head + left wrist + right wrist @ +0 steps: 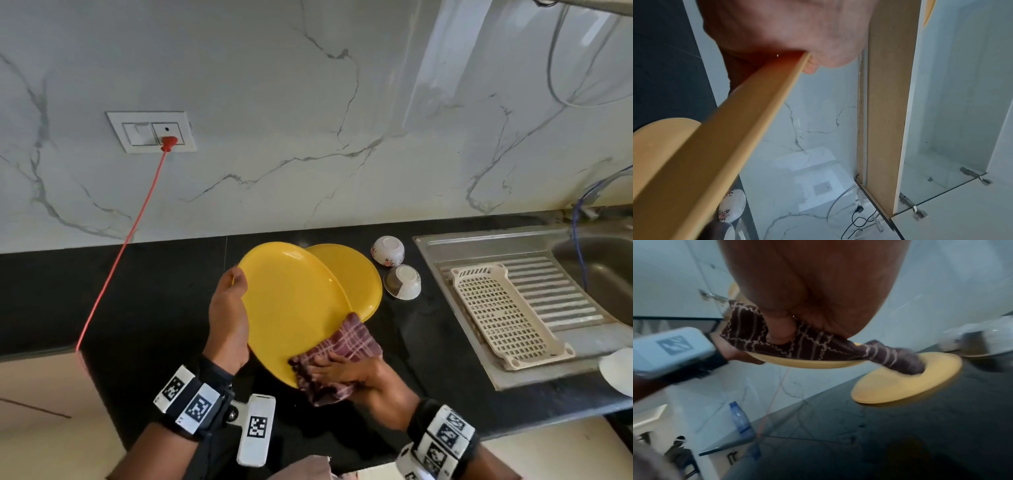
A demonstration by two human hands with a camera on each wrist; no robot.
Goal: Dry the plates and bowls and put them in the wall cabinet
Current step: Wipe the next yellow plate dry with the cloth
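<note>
A: How far along is the drying?
B: Early, by appearance. The left hand (227, 318) clamps the rim of a round yellow plastic plate (291, 308), tilted above the black stone counter (137, 291); the right hand (346, 371) presses a maroon checked cloth (337, 356) on its lower edge. A second yellow plate (356, 277) lies behind it, two white floral bowls (388, 251) beyond. Nothing looks shelved.
A: Room to move?
B: Counter left of the held plate is open; the cabinet (888, 113) overhead stands open.
</note>
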